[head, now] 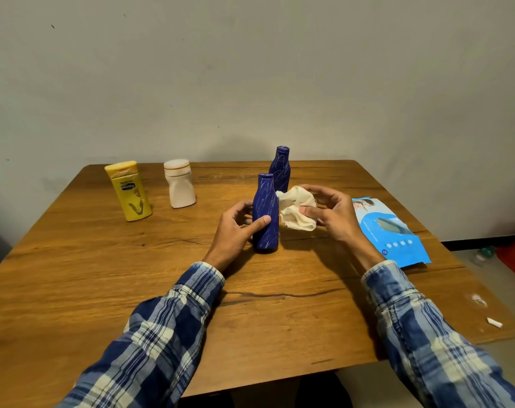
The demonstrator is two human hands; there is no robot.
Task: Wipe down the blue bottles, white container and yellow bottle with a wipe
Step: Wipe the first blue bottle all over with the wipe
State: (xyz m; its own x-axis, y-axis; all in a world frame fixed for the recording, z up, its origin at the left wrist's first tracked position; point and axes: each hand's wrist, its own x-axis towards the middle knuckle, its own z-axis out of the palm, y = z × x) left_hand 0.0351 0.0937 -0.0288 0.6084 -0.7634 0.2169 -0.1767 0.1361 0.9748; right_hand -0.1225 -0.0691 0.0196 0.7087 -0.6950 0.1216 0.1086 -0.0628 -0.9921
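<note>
A dark blue bottle (265, 201) stands upright near the table's middle, and my left hand (235, 228) grips its lower body from the left, thumb across the front. Just right of it my right hand (328, 214) holds a crumpled cream wipe (294, 210) that touches the bottle's right side. A second blue bottle (280, 167) stands upright right behind. Far left stand a yellow bottle (128, 191) and a white container (179, 184), both upright and apart from my hands.
A blue wipes packet (393, 231) lies flat near the wooden table's (103, 290) right edge. A small white scrap (494, 322) sits at the front right corner. The wall runs close behind the table's far edge.
</note>
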